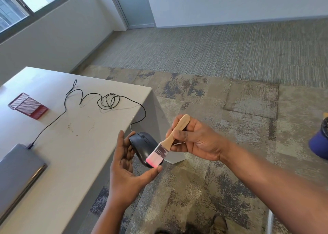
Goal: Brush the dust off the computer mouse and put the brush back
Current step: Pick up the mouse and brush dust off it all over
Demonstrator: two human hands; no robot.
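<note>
My left hand [126, 166] holds a black wired computer mouse [143, 147] in the air, just past the table's right edge. Fingers wrap its left side and the thumb sits under its near end. My right hand [195, 141] grips the wooden handle of a small paintbrush [166, 141]. The brush's pink-tipped bristles rest on the near right part of the mouse's top. The mouse's black cable [106, 100] runs back over the table in loops and plugs into a grey laptop [17, 171].
A white table [79, 154] fills the lower left, with the closed laptop at its near left and a red mesh holder [28, 106] lying on its side at the far left. Patterned carpet lies to the right. A blue-and-black object [321, 141] sits at the right edge.
</note>
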